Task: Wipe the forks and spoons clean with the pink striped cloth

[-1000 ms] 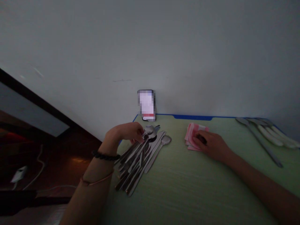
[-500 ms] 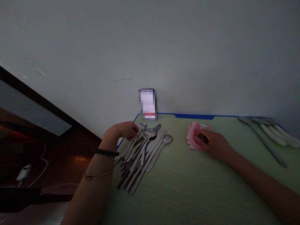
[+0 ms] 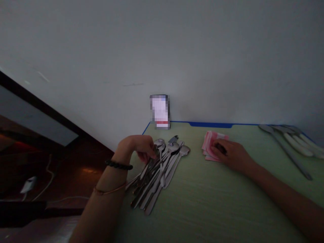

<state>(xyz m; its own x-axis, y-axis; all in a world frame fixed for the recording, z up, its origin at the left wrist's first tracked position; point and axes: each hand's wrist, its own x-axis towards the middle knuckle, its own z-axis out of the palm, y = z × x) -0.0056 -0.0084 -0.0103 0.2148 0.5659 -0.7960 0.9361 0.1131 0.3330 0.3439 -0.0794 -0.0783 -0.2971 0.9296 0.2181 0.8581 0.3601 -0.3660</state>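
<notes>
A pile of metal cutlery (image 3: 162,179), with spoons, knives and other slim pieces, lies on the left of the green tabletop (image 3: 202,202). My left hand (image 3: 143,146) is closed at the pile's upper left, its fingertips around a piece of cutlery whose kind I cannot make out. Near those fingers rests a spoon (image 3: 159,144); at the pile's right edge is another spoon (image 3: 184,151). My right hand (image 3: 231,153) is closed on a folded pink and white cloth (image 3: 209,145) lying on the table. Its fingers are partly hidden.
A phone (image 3: 160,111) with a blurred screen leans against the wall (image 3: 215,67) behind the table. At the far right lie a long metal utensil (image 3: 287,153) and several white-handled utensils (image 3: 298,145). A white cable adapter (image 3: 29,185) is below on the left.
My left hand has moved left with a spoon, then back right against the pile. Several pieces of cutlery have shifted right. My right hand and the cloth have stayed in place.
</notes>
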